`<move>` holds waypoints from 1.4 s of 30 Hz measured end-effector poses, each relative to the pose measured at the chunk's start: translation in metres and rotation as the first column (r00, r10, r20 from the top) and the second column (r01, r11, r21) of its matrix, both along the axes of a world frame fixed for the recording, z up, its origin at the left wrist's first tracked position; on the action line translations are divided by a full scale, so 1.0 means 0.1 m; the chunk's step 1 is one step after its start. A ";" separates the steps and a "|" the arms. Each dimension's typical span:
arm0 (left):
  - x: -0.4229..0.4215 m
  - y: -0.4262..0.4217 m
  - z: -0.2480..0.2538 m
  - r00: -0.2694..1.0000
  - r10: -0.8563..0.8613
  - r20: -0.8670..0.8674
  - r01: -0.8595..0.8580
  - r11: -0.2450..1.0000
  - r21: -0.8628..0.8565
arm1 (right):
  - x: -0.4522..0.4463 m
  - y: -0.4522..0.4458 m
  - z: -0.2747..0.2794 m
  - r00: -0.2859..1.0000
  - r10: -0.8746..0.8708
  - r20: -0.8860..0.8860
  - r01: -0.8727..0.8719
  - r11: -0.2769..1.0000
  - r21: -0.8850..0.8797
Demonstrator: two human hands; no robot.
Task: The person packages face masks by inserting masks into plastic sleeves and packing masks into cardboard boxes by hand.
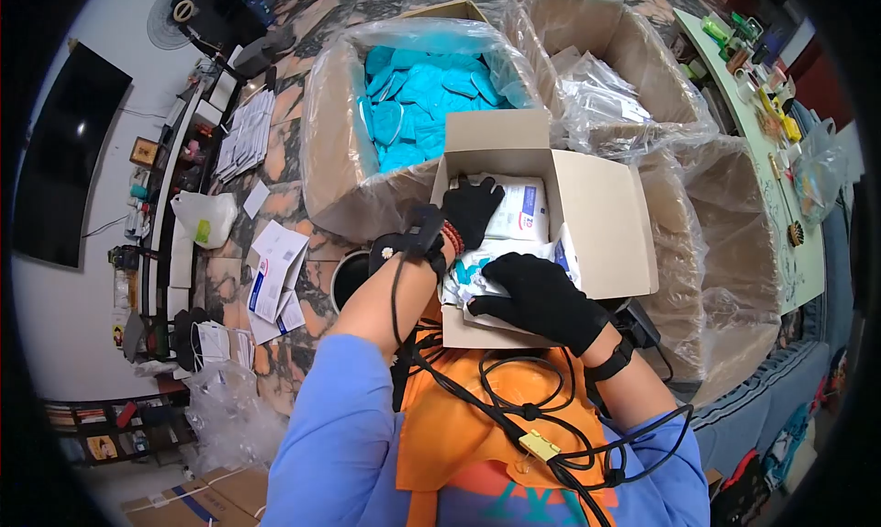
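An open carton (pixel 601 219) stands in front of me with its flaps folded out. White printed packets (pixel 525 213) lie inside it, and turquoise contents show at a nearer white packet (pixel 457 293). My left hand (pixel 473 213), in a black glove, rests on the left side of the farther packet with its fingers apart. Also black-gloved, my right hand (pixel 541 293) lies over the nearer packet, its thumb apart from the fingers. The right hand covers part of that packet.
Behind the carton, a large plastic-lined box (pixel 335 173) holds turquoise face masks (pixel 422 95). Another lined box (pixel 656 77) contains white packets. A further lined box (pixel 739 252) stands at right beside a cluttered green table (pixel 803 288). Flattened white cartons (pixel 275 270) lie left. Black cables (pixel 496 412) cross my lap.
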State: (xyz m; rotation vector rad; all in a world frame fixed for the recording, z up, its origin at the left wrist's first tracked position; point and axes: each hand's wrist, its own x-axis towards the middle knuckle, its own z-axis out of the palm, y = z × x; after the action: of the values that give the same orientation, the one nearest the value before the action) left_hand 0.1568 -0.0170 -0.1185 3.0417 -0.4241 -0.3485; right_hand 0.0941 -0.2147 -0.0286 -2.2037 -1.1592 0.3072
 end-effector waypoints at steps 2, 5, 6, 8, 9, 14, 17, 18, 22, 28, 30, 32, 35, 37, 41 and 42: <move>0.03 -0.08 -0.02 0.998 0.023 -0.055 -0.018 0.996 0.085 | 0.06 -0.02 0.04 0.993 0.062 -0.099 -0.068 0.996 -0.055; 0.03 -0.07 -0.17 0.999 0.004 0.039 -0.006 0.997 0.071 | 0.21 -0.01 0.01 0.976 0.125 -0.178 -0.129 0.992 -0.013; 0.01 -0.07 -0.18 0.997 0.006 0.081 -0.010 0.998 0.057 | 0.27 -0.01 0.01 0.958 0.163 -0.238 -0.163 0.986 0.018; -0.04 0.01 -0.14 0.993 0.048 0.109 -0.042 0.998 -0.052 | 0.36 -0.01 -0.15 0.953 0.146 -0.266 -0.171 0.982 -0.075; -0.07 0.05 -0.10 0.988 0.092 0.125 -0.071 0.985 -0.160 | 0.35 -0.01 -0.19 0.968 -0.038 -0.248 0.024 0.998 -0.060; -0.11 0.13 0.32 0.906 0.167 0.390 -0.024 0.938 -0.346 | 0.59 0.22 -0.41 0.804 -0.331 0.495 0.251 0.942 0.222; -0.12 0.12 0.47 0.931 0.179 0.319 -0.013 0.888 -0.459 | 0.90 0.42 -0.59 0.747 -0.323 0.582 0.223 0.945 0.238; -0.12 0.14 0.45 0.931 0.180 0.318 -0.016 0.889 -0.458 | 0.96 0.45 -0.64 0.748 -0.322 0.581 0.221 0.945 0.239; -0.20 0.23 0.31 0.925 0.207 0.318 -0.064 0.911 -0.407 | 1.11 0.47 -0.79 0.803 -0.226 0.551 0.299 0.953 -0.045; -0.20 0.43 0.20 0.945 0.183 0.270 -0.100 0.951 -0.293 | 1.18 0.44 -0.80 0.778 -0.174 0.604 0.269 0.960 -0.071; -0.17 0.37 0.31 0.969 0.194 0.152 -0.170 0.973 -0.154 | 1.19 0.46 -0.77 0.785 -0.202 0.586 0.319 0.942 -0.102; -0.16 0.39 0.32 0.949 0.255 0.187 -0.215 0.954 -0.210 | 1.19 0.44 -0.73 0.788 -0.283 0.548 0.335 0.942 0.005; -0.15 0.43 0.30 0.897 0.382 0.223 -0.265 0.868 -0.421 | 1.15 0.38 -0.62 0.810 -0.398 0.431 0.367 0.917 0.158; -0.16 0.45 0.30 0.862 0.487 0.139 -0.295 0.706 -0.644 | 1.10 0.35 -0.49 0.829 -0.430 0.358 0.378 0.902 0.208; -0.18 0.33 0.41 0.909 0.412 0.057 -0.261 0.672 -0.693 | 1.05 0.41 -0.40 0.949 -0.260 0.180 0.204 0.938 0.279; -0.17 0.30 0.42 0.910 0.411 0.059 -0.260 0.674 -0.692 | 1.06 0.43 -0.41 0.963 -0.215 0.162 0.182 0.963 0.197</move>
State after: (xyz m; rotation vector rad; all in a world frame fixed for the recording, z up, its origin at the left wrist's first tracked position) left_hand 0.1398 0.0133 -0.0764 2.3515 0.0352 0.1411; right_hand 0.1999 -0.1718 -0.0694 -2.1979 -1.0033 -0.0843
